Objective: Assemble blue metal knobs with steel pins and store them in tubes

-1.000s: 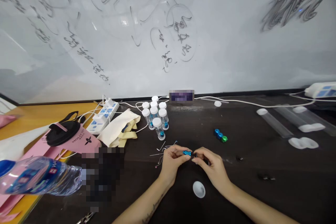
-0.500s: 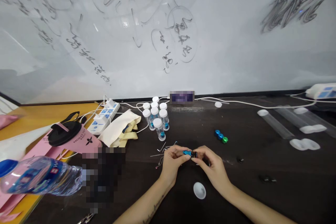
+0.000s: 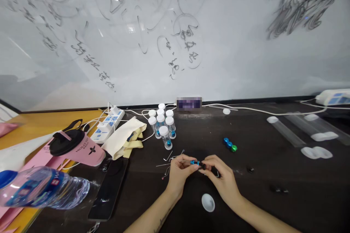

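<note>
Between the fingertips of both hands is a small blue and black part point(image 3: 195, 162), its exact kind too small to make out. My left hand point(image 3: 179, 173) pinches its blue end. My right hand point(image 3: 224, 176) closes on its black end, and a short shiny piece shows beneath those fingers. Thin metal pins and bent wires point(image 3: 167, 164) lie just left of my left hand. A white oval cap point(image 3: 208, 202) rests on the table below the hands. Farther right sit blue and green round metal pieces point(image 3: 229, 144) in a row.
Several clear tubes with white caps point(image 3: 163, 131) stand behind the hands. At left are a phone point(image 3: 109, 191), a water bottle point(image 3: 46, 187), a pink cup point(image 3: 82, 147), a cloth bag point(image 3: 123, 136) and a power strip point(image 3: 109, 125). Empty clear tubes point(image 3: 287, 131) lie at right.
The blue and black part has turned slightly between my fingers, and its blue end looks different. Both hands stay in nearly the same place. The whole view has shifted a little.
</note>
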{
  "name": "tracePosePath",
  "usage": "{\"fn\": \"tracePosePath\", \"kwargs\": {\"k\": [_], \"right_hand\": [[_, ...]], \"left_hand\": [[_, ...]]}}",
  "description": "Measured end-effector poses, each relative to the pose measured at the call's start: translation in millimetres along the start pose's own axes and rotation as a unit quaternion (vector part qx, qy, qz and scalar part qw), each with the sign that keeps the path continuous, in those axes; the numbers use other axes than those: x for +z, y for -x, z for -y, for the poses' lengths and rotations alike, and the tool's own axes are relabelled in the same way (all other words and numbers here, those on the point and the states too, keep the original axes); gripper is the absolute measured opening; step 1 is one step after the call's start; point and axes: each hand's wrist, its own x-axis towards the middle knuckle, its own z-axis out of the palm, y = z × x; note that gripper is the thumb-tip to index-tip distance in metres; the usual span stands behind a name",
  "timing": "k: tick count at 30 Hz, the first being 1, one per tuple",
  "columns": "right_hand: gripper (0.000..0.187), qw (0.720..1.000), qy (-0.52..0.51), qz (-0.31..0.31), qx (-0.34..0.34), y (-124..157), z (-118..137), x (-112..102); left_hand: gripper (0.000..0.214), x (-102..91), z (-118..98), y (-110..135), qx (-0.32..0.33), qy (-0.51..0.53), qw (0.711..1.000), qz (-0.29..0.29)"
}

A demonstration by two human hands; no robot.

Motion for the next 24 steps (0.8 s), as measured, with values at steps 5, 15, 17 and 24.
{"fn": "tracePosePath", "kwargs": {"k": [5, 15, 17, 24], "right_hand": [[0.006, 1.0, 0.007, 0.005, 0.015, -0.7, 1.6, -1.1], [0.017, 0.999, 0.019, 0.018, 0.047, -2.1, 4.8, -2.9], [0.02, 0.998, 0.02, 0.021, 0.052, -1.7, 4.9, -3.3], [0.026, 0.997, 0.016, 0.034, 0.068, 0.7, 1.9, -3.1]], "left_hand": [[0.021, 1.5, -2.6, -0.4, 0.0, 0.009, 1.0, 0.012], [0.023, 1.4, -2.8, -0.4, -0.002, 0.025, 0.999, 0.026], [0.023, 1.7, -3.5, 0.0, -0.001, 0.021, 0.999, 0.026], [0.021, 2.2, -4.7, 1.2, 0.002, 0.013, 0.999, 0.038]]}}
